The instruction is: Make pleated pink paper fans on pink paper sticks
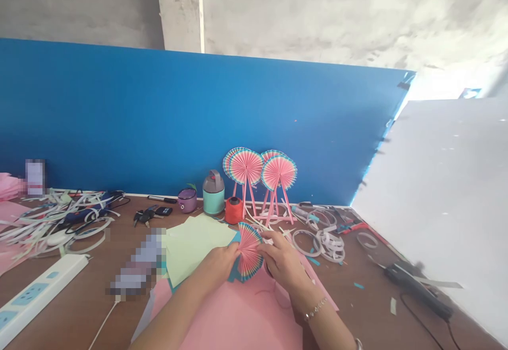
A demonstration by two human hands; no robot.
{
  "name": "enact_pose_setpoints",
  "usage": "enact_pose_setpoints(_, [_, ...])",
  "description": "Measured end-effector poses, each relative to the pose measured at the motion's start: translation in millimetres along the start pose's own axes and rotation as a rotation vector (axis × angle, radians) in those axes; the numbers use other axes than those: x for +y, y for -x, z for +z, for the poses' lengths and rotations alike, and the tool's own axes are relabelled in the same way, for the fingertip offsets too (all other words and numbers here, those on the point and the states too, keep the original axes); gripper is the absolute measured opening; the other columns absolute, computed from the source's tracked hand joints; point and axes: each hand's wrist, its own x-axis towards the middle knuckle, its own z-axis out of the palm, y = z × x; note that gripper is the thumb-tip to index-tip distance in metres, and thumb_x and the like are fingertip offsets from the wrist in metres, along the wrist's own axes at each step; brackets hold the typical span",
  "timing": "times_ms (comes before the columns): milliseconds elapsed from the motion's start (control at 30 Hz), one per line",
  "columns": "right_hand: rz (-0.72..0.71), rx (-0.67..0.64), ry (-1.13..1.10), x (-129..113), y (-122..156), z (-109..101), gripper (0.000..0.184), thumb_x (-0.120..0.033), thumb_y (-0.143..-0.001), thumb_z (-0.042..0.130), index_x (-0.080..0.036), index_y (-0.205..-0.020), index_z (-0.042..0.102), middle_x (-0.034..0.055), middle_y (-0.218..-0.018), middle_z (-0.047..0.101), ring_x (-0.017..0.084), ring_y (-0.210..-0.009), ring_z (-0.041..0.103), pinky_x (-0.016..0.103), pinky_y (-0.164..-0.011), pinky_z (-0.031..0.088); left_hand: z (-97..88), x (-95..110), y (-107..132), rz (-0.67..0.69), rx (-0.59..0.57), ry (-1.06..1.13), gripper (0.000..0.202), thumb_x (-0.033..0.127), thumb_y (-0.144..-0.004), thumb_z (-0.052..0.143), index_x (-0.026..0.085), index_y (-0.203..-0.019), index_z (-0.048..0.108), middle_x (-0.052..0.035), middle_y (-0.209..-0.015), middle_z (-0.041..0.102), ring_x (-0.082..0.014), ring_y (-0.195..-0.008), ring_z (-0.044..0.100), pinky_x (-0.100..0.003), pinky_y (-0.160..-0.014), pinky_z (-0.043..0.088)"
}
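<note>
Between my two hands is a pleated paper fan (250, 252), pink with a blue and cream striped rim, spread into a nearly round shape. My left hand (222, 263) pinches its left side. On the right edge, the fingers of my right hand (280, 255) are closed on the folds. Pink paper sheets (242, 318) lie under both hands, with a loose thread on them. Pale green sheets (198, 239) are beside my left hand. Finished-looking pink paper pinwheels (246, 167) on stick stands rise behind the fan, next to a red thread spool (234, 211).
A teal and grey container (214, 194) and a purple cup (187, 200) stand along the blue partition (119, 117). White strip coils (331, 245) and a black corded tool (418, 289) lie right. Leftward are a power strip (39, 294), keys (145, 216) and tangled paper strips (79, 218).
</note>
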Motion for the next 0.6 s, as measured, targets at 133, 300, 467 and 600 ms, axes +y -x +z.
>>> enact_pose_setpoints(133, [0.068, 0.021, -0.038, 0, 1, -1, 0.023, -0.018, -0.09, 0.044, -0.021, -0.082, 0.065, 0.0107, -0.11, 0.057, 0.022, -0.102, 0.056, 0.035, -0.082, 0.05, 2.8, -1, -2, 0.039, 0.056, 0.362, 0.03, 0.032, -0.092, 0.034, 0.02, -0.109, 0.055, -0.008, -0.094, 0.069, -0.022, -0.088, 0.064, -0.028, -0.075, 0.044])
enact_pose_setpoints(300, [0.115, -0.007, -0.089, 3, 3, -2, 0.022, -0.019, -0.09, 0.043, -0.021, -0.085, 0.065, 0.0112, -0.118, 0.054, 0.023, -0.106, 0.054, 0.039, -0.087, 0.049, 9.9, 0, -7, 0.05, 0.03, 1.069, 0.041, 0.044, -0.082, 0.052, 0.013, -0.108, 0.059, -0.0094, -0.098, 0.07, -0.0216, -0.091, 0.064, -0.032, -0.084, 0.047])
enact_pose_setpoints(467, [0.125, -0.003, -0.11, 4, 4, 0, 0.022, -0.019, -0.09, 0.043, -0.021, -0.087, 0.065, 0.0109, -0.121, 0.054, 0.024, -0.106, 0.054, 0.04, -0.088, 0.048, 12.9, -1, -10, -0.089, 0.066, 1.264, 0.05, 0.053, -0.067, 0.067, 0.013, -0.098, 0.062, -0.0078, -0.083, 0.072, -0.0217, -0.08, 0.066, -0.033, -0.078, 0.048])
enact_pose_setpoints(600, [0.122, -0.016, -0.094, 2, 3, -2, 0.02, -0.017, -0.088, 0.046, -0.021, -0.085, 0.066, 0.0105, -0.122, 0.053, 0.024, -0.107, 0.053, 0.041, -0.088, 0.047, 13.5, -1, -10, -0.161, 0.09, 1.3, 0.046, 0.048, -0.063, 0.071, 0.013, -0.091, 0.062, -0.0068, -0.076, 0.071, -0.0206, -0.076, 0.066, -0.03, -0.07, 0.048])
